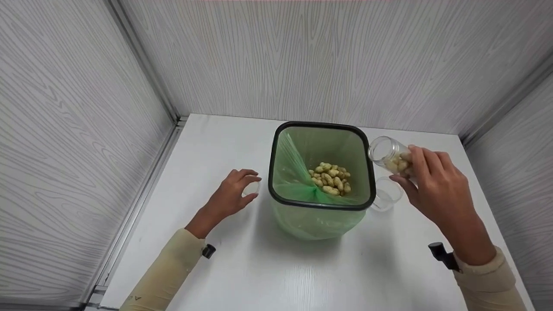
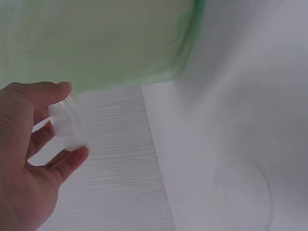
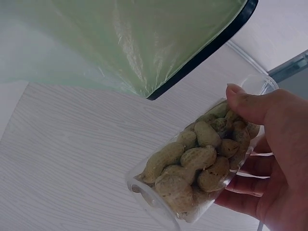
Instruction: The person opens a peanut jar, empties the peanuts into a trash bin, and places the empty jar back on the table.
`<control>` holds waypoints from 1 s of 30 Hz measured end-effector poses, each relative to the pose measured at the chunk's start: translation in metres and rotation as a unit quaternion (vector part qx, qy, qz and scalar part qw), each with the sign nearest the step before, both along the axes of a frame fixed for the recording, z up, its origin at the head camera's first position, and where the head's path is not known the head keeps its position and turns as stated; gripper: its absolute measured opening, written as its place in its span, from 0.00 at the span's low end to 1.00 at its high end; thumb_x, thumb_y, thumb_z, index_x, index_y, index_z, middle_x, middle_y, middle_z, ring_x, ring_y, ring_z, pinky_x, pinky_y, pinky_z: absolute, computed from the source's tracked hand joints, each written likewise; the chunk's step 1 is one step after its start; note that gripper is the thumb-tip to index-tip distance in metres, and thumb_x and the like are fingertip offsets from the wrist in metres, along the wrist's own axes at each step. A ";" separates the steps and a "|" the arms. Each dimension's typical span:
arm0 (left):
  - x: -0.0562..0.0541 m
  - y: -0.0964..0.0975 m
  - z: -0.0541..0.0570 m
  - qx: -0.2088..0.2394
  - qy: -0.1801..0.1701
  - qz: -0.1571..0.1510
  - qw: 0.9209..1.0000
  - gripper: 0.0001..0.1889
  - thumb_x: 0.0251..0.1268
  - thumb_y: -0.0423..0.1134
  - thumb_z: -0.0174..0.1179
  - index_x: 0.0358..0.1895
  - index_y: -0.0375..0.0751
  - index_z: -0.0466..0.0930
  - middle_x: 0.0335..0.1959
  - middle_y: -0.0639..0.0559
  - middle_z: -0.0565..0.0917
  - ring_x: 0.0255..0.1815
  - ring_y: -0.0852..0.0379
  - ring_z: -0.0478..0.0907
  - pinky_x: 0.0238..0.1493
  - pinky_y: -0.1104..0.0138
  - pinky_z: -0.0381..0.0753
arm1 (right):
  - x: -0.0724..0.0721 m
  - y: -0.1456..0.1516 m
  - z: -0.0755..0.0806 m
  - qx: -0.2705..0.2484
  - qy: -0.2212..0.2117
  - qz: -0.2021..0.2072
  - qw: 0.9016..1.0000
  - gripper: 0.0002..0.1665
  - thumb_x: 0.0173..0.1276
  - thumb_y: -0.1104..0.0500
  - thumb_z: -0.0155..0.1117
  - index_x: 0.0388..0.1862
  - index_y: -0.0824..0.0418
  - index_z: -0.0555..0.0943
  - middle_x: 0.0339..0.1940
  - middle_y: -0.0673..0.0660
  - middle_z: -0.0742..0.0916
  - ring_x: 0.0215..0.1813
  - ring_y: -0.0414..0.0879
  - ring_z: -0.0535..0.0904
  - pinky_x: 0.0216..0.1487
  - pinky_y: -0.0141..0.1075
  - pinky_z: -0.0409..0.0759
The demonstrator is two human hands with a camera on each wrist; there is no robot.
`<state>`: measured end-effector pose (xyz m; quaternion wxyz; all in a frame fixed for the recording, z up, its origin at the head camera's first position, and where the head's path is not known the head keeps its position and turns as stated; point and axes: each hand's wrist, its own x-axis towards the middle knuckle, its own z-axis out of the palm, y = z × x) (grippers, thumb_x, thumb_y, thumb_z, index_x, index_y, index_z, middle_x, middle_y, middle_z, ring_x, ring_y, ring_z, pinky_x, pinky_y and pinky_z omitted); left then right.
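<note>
My right hand (image 1: 440, 190) grips a clear jar (image 3: 192, 163) of unshelled peanuts (image 3: 197, 156), tilted beside the bin's right rim. In the head view, the jar's mouth points left toward the bin. Left of the bin, my left hand (image 1: 231, 190) pinches a small clear round lid (image 2: 67, 122) between thumb and fingers. Between the hands stands a bin with a black rim (image 1: 322, 206) and a green bag liner (image 1: 317, 222). A heap of peanuts (image 1: 330, 178) lies inside on the liner.
A clear empty-looking container (image 1: 387, 194) stands on the white table (image 1: 302, 280), close to the bin's right side. Pale wood-grain panels (image 1: 302, 60) enclose the table at the back and both sides. In the left wrist view, a faint round outline (image 2: 269, 202) shows on the tabletop.
</note>
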<state>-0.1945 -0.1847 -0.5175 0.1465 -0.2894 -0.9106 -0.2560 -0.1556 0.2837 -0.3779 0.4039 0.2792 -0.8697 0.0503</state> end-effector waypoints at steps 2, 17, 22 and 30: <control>0.002 -0.003 -0.007 -0.018 -0.015 -0.001 1.000 0.22 0.61 0.34 0.74 0.58 0.42 0.83 0.60 0.41 0.81 0.54 0.44 0.79 0.52 0.55 0.85 | 0.000 0.001 -0.001 0.000 -0.002 -0.002 1.000 0.41 0.78 0.36 0.54 0.66 0.72 0.76 0.50 0.72 0.86 0.44 0.70 0.82 0.34 0.62 0.83; 0.016 -0.002 -0.059 -0.081 -0.162 -0.011 0.983 0.22 0.57 0.32 0.76 0.57 0.43 0.87 0.54 0.45 0.83 0.58 0.47 0.82 0.59 0.56 0.84 | 0.000 0.006 -0.006 -0.007 -0.011 -0.013 1.000 0.42 0.78 0.36 0.53 0.65 0.74 0.76 0.49 0.73 0.86 0.45 0.71 0.82 0.34 0.62 0.83; 0.021 -0.003 -0.071 -0.084 -0.169 -0.019 0.982 0.21 0.55 0.31 0.77 0.55 0.42 0.88 0.51 0.46 0.85 0.54 0.48 0.81 0.57 0.57 0.84 | -0.001 0.005 -0.008 -0.007 -0.018 -0.018 1.000 0.39 0.66 0.47 0.75 0.64 0.74 0.76 0.49 0.73 0.86 0.45 0.70 0.83 0.33 0.63 0.83; 0.018 -0.004 -0.080 -0.087 -0.185 -0.009 0.979 0.19 0.56 0.32 0.76 0.53 0.43 0.89 0.50 0.48 0.86 0.51 0.52 0.76 0.56 0.57 0.82 | 0.000 0.005 -0.008 -0.015 -0.017 -0.028 0.999 0.42 0.50 0.56 0.84 0.60 0.75 0.77 0.48 0.73 0.87 0.45 0.70 0.84 0.32 0.64 0.84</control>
